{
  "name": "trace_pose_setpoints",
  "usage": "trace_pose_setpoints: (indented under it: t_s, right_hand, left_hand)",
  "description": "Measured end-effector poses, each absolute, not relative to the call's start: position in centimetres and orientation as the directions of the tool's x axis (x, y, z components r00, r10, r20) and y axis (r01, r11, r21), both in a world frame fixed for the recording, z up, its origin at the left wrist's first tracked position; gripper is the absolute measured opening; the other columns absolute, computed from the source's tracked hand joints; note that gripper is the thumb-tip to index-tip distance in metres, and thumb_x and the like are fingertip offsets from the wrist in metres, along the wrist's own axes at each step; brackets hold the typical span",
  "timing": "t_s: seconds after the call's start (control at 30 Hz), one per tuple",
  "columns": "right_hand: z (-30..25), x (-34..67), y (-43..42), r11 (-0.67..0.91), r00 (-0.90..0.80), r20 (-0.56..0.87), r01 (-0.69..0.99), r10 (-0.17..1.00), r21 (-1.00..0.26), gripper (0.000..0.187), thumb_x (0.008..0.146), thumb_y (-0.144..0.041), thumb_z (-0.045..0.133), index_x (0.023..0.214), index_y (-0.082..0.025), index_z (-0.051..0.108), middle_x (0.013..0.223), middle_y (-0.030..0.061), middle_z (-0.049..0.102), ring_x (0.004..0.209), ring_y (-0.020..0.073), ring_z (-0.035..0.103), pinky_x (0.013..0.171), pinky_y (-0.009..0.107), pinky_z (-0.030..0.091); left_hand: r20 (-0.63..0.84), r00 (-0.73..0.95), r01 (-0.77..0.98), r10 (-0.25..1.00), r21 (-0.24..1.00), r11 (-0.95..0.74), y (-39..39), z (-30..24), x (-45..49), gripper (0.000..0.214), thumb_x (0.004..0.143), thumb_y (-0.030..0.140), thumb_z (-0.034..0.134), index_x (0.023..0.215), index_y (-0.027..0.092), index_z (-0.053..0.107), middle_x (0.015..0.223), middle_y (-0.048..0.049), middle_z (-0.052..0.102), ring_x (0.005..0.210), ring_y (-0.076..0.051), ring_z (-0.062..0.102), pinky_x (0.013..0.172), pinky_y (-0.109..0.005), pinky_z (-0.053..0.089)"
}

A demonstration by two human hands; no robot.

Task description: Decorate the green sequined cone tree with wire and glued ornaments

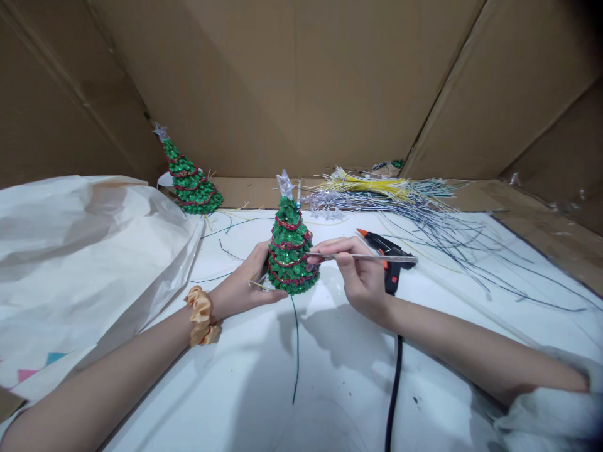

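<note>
A small green beaded Christmas tree (288,263) with red garland and a clear star on top stands upright in the middle. My left hand (249,276) is wrapped round its left side near the base. Between the fingers of my right hand (360,276) is a thin metal stick (377,257), its tip touching or close to the tree's right side; the exact contact is hard to see. A dark green wire (296,351) trails from under the tree towards me. Just behind my right hand lies a black and orange glue gun (391,251).
A second beaded tree (192,179) stands at the back left, beside a large white plastic bag (89,251). Yellow wire bundles (372,184) and loose dark wires (452,232) spread over the back right. A black cord (394,389) runs forward. Cardboard walls (282,81) enclose the white table (330,402).
</note>
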State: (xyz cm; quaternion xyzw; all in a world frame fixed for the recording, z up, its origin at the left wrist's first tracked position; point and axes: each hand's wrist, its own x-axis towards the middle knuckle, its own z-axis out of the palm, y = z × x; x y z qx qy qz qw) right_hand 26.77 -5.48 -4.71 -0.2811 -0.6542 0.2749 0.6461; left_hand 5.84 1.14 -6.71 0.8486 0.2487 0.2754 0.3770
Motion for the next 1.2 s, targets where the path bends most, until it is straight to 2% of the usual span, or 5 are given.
trace_pose_setpoints:
  t_s: [0.37, 0.57, 0.9, 1.07, 1.2]
  right_hand:
    - [-5.0, 27.1, -5.4, 0.714, -0.074, 0.71, 0.092, 0.7, -0.694, 0.018, 0.092, -0.024, 0.042, 0.1, -0.022, 0.058, 0.099, 0.0057, 0.063, 0.09, 0.0161, 0.064, 0.078, 0.036, 0.055]
    - [-4.8, 26.9, -5.3, 0.69, -0.08, 0.685, 0.083, 0.724, -0.719, 0.018, 0.092, -0.027, 0.042, 0.098, -0.021, 0.058, 0.096, 0.0057, 0.063, 0.084, 0.0152, 0.064, 0.074, 0.034, 0.055]
    - [-3.1, 26.4, -5.3, 0.523, -0.027, 0.522, 0.03, 0.852, -0.852, 0.023, 0.094, -0.032, 0.039, 0.089, -0.017, 0.057, 0.076, 0.0032, 0.066, 0.071, 0.0134, 0.066, 0.067, 0.029, 0.055]
    - [-3.2, 26.4, -5.8, 0.607, -0.002, 0.607, -0.014, 0.795, -0.795, 0.02, 0.094, -0.029, 0.039, 0.09, -0.019, 0.056, 0.079, 0.003, 0.065, 0.07, 0.0137, 0.066, 0.064, 0.03, 0.055]
    - [-3.9, 26.8, -5.7, 0.683, 0.023, 0.685, 0.07, 0.728, -0.727, 0.018, 0.093, -0.029, 0.04, 0.093, -0.021, 0.056, 0.088, 0.004, 0.064, 0.076, 0.0144, 0.066, 0.069, 0.032, 0.056]
  left_hand:
    - [0.272, 0.73, 0.199, 0.627, 0.793, -0.576, 1.0, -6.3, 6.1, 0.078, 0.072, 0.025, 0.068, 0.136, 0.024, 0.025, 0.143, -0.0116, 0.03, 0.133, -0.032, 0.027, 0.109, -0.051, 0.028]
    - [0.277, 0.714, 0.21, 0.643, 0.791, -0.574, 0.9, -6.4, 6.0, 0.077, 0.071, 0.025, 0.069, 0.135, 0.024, 0.026, 0.141, -0.0114, 0.033, 0.131, -0.032, 0.03, 0.108, -0.052, 0.029]
    - [0.294, 0.709, 0.224, 0.641, 0.768, -0.6, 1.1, -6.7, 5.8, 0.08, 0.07, 0.029, 0.07, 0.137, 0.024, 0.025, 0.137, -0.0118, 0.036, 0.127, -0.032, 0.036, 0.106, -0.052, 0.032]
    - [0.279, 0.723, 0.227, 0.632, 0.768, -0.599, 1.0, -6.5, 6.0, 0.08, 0.07, 0.028, 0.07, 0.136, 0.025, 0.025, 0.139, -0.0116, 0.034, 0.127, -0.032, 0.036, 0.107, -0.052, 0.032]
    - [0.286, 0.715, 0.222, 0.639, 0.773, -0.594, 1.0, -6.6, 5.9, 0.081, 0.071, 0.028, 0.069, 0.138, 0.026, 0.022, 0.142, -0.0112, 0.031, 0.129, -0.032, 0.033, 0.107, -0.052, 0.03]
